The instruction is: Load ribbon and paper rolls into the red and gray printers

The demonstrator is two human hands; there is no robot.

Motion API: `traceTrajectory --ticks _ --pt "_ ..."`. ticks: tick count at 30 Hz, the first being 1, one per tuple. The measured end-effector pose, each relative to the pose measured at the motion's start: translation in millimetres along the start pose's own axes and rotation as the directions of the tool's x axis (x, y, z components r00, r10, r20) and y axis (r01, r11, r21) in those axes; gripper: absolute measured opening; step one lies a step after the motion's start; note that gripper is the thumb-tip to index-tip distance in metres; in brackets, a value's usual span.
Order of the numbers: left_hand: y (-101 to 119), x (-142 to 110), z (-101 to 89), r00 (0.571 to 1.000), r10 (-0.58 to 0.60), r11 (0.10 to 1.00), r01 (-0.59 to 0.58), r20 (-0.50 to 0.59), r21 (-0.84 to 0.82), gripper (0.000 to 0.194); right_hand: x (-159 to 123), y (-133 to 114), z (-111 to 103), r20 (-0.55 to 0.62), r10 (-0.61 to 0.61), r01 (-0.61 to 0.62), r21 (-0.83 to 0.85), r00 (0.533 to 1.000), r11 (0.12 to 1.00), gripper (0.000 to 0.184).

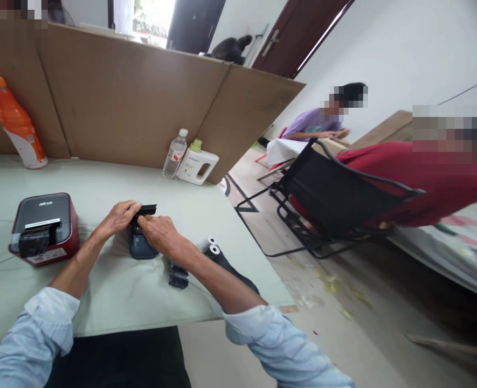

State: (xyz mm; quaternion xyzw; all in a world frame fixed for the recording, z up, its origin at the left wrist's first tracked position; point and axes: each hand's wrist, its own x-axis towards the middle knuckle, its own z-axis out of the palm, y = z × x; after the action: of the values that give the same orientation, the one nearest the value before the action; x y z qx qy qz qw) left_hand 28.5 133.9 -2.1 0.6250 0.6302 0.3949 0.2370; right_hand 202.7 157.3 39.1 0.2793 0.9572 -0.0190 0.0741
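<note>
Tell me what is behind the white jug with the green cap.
Behind the white jug stands a brown cardboard panel. The jug covers part of it, so anything small hidden directly behind cannot be seen.

"What's behind the table (112, 310)?"

"A brown cardboard screen (137, 102), creased upright, along the far side. Past it there's daylight glaring through an opening (155, 21), with leaves outside."

"And over to the right?"

"A dark red door (284, 35) with a metal handle, then plain white wall (403, 64). Nearer us, a black folding chair (327, 199) on the pale, shiny floor (343, 350), close to a cloth-covered surface (452, 253)."
</note>
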Motion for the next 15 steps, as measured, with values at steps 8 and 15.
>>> traceTrajectory --ticks 8,15 --pt "1.1 -0.9 -0.6 1.0 -0.004 1.0 0.004 -0.001 -0.001 0.044 -2.7 -0.2 -3.4 0.005 0.002 -0.002 0.021 1.0 1.0 0.024" --pt "2.4 -1.0 -0.5 1.0 -0.018 1.0 0.018 0.0 -0.004 0.042 -2.4 5.7 4.3 -0.051 -0.039 0.043 0.095 0.998 0.995 0.022"
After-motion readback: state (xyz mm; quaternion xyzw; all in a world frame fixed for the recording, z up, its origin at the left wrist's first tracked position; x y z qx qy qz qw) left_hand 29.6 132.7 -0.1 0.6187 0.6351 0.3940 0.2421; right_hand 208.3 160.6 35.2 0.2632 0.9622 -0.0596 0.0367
